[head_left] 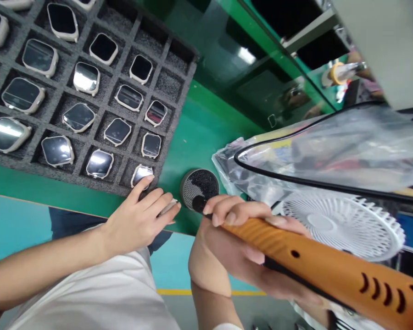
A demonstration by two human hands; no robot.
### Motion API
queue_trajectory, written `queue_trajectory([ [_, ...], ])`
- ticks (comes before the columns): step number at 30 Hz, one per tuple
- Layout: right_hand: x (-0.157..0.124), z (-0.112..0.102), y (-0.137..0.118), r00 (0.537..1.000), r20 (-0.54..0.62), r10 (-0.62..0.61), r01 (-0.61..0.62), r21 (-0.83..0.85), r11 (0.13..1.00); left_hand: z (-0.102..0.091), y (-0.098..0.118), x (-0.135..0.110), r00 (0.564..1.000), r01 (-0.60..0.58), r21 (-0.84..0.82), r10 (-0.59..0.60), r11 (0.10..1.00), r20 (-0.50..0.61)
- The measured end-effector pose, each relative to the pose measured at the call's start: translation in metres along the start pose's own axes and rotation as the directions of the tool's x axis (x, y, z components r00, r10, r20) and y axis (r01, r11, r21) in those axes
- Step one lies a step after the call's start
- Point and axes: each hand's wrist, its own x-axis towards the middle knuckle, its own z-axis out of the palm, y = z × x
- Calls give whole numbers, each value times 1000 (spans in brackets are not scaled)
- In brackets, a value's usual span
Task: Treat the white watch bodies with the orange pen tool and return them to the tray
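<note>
Left hand (137, 222): fingers loosely extended, gripping nothing clearly seen, index tip resting on the watch case (142, 174) in the near corner cell of the foam tray (179, 98). Right hand (234, 229): closed round the orange driver (323, 268), ribbed hard plastic, dark tip at the round dish (198, 185). Risk, judged: a sideways slip could scratch the glossy face or spill the dish. Tray: coarse grey foam, square cells.

Orange tool (316, 261), green bench (199, 133), white fan (344, 224)
</note>
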Motion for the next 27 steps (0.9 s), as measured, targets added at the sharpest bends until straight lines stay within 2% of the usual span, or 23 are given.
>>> queue_trajectory([
  [3,12,-7,11,997,-19,-77,77,16,997,0,-1,-2,998,-35,-36,37,999,44],
  [8,14,-13,28,997,-40,-60,62,30,998,2,1,0,1000,16,32,-17,999,9],
  [16,13,-18,32,996,-64,-67,70,43,997,1,2,-2,999,7,-40,-5,999,46],
  [22,14,-15,31,995,-71,-76,77,24,997,3,2,-2,1000,20,6,-20,1000,6],
  [27,11,-14,33,994,-76,-77,78,6,997,1,2,0,1000,14,7,-14,1000,27],
])
